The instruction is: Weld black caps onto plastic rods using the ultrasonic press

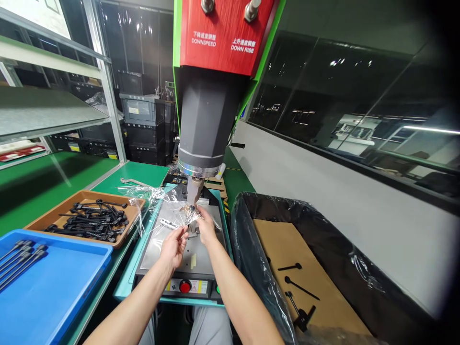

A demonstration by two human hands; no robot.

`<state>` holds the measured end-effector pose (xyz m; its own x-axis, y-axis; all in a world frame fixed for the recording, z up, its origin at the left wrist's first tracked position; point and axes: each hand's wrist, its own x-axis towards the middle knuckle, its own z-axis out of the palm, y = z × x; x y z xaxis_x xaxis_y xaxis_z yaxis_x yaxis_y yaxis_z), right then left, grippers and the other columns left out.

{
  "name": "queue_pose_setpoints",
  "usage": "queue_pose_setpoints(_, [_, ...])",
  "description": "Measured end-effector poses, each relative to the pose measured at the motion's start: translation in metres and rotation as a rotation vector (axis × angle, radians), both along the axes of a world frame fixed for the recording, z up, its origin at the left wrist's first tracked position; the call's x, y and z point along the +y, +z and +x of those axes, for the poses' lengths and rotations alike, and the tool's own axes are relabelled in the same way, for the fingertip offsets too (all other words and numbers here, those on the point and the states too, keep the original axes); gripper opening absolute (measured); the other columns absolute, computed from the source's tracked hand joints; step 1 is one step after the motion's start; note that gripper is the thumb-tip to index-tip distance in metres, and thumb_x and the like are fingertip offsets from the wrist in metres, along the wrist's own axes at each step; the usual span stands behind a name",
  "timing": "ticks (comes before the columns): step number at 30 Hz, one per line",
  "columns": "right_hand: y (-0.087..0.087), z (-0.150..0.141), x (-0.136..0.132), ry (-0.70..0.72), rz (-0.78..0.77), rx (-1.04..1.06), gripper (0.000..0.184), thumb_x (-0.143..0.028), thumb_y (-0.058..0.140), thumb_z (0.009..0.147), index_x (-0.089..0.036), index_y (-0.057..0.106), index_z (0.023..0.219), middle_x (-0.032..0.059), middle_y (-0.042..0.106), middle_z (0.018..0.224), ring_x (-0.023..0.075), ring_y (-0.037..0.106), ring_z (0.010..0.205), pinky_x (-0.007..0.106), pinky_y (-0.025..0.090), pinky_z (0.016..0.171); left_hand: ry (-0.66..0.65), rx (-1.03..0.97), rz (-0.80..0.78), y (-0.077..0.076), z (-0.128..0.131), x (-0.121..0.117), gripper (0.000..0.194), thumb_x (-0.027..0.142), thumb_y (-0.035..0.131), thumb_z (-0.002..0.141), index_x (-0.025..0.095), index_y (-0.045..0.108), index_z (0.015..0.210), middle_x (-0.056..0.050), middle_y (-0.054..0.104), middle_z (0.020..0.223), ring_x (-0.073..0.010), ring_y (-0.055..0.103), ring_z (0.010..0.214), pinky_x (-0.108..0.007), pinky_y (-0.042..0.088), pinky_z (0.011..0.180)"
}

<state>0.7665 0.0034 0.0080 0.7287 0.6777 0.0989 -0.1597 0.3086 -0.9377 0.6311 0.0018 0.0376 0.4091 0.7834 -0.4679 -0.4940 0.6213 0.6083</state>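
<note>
Both hands meet just below the metal horn (194,190) of a press machine. My left hand (174,247) has thumb and fingers pinched together on its right side. My right hand (206,226) is closed, its fingertips beside the horn's tip. Shiny, crinkled clear film (188,214) shows between them at the tip; whatever small piece the fingers grip is too blurred and covered to name. Beneath lies the grey metal work plate (208,258), with a small slotted metal bar (168,224) left of the film.
On the left, a brown tray (138,211) holds a heap of black rod-like parts, and a blue tray (64,282) holds several in rows. Clear plastic strips (143,196) lie beside the plate. To the right, a black-lined bin (247,239) contains cardboard and scattered black parts. A red button (185,286) faces me.
</note>
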Motion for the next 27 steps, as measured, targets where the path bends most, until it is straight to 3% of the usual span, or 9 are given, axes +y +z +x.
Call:
queue_pose_setpoints(3, [-0.012,-0.001,-0.015,0.037,0.009,0.122,0.057,-0.024,0.072,0.058,-0.021,0.066,0.115,0.0067,0.064,0.122,0.0245,0.056,0.115,0.036,0.045,0.095,-0.003,0.022,0.027,-0.005,-0.002,-0.001,0.003,0.008,0.063,0.083,0.010,0.063,0.086,-0.008,0.071,0.087,-0.0099,0.067,0.056,-0.013,0.052,0.042])
queue_pose_setpoints(7, [-0.020,-0.005,-0.034,0.098,0.034,0.180,0.053,-0.020,0.071,0.056,-0.022,0.069,0.108,0.0058,0.065,0.121,0.0251,0.054,0.118,0.037,0.042,0.098,-0.002,0.042,0.076,-0.012,-0.006,-0.001,0.004,0.009,0.065,0.082,0.011,0.064,0.085,-0.008,0.071,0.092,-0.0097,0.067,0.057,-0.013,0.051,0.041])
queue_pose_setpoints(11, [-0.011,-0.009,-0.045,0.084,-0.002,0.241,0.044,-0.040,0.074,0.067,-0.024,0.068,0.107,0.0076,0.062,0.126,0.0249,0.053,0.121,0.039,0.042,0.099,0.004,0.053,0.107,-0.017,-0.007,-0.001,0.006,0.008,0.067,0.080,0.012,0.065,0.084,-0.009,0.072,0.093,-0.0099,0.067,0.058,-0.013,0.050,0.040])
queue_pose_setpoints(14, [-0.002,-0.006,-0.045,0.000,-0.069,0.347,0.040,-0.054,0.064,0.076,-0.020,0.068,0.096,0.0125,0.064,0.119,0.0258,0.061,0.110,0.040,0.047,0.093,0.011,0.058,0.119,-0.020,-0.008,-0.001,0.007,0.009,0.069,0.079,0.012,0.065,0.084,-0.009,0.072,0.094,-0.0103,0.068,0.059,-0.013,0.049,0.041])
queue_pose_setpoints(19, [-0.001,0.007,-0.040,-0.049,-0.030,0.468,0.034,-0.051,0.061,0.080,-0.019,0.066,0.091,0.0124,0.068,0.110,0.0237,0.068,0.095,0.038,0.051,0.087,0.014,0.060,0.147,-0.025,-0.011,0.001,0.010,0.015,0.072,0.077,0.013,0.067,0.085,-0.011,0.070,0.100,-0.0126,0.070,0.065,-0.014,0.050,0.043])
queue_pose_setpoints(23, [-0.006,0.015,-0.040,-0.061,0.016,0.506,0.031,-0.047,0.059,0.083,-0.018,0.065,0.093,0.0120,0.068,0.110,0.0221,0.068,0.091,0.038,0.052,0.086,0.074,0.055,0.176,-0.030,-0.013,0.002,0.012,0.020,0.074,0.077,0.015,0.067,0.086,-0.009,0.067,0.105,-0.0165,0.070,0.083,-0.019,0.057,0.057])
queue_pose_setpoints(27, [-0.009,0.020,-0.041,-0.064,0.067,0.516,0.027,-0.044,0.057,0.085,-0.019,0.065,0.093,0.0108,0.068,0.108,0.0222,0.069,0.089,0.041,0.053,0.086,0.231,0.068,0.181,-0.042,-0.018,-0.001,0.010,0.021,0.071,0.080,0.020,0.064,0.087,-0.003,0.062,0.109,-0.0124,0.066,0.094,-0.020,0.058,0.076])
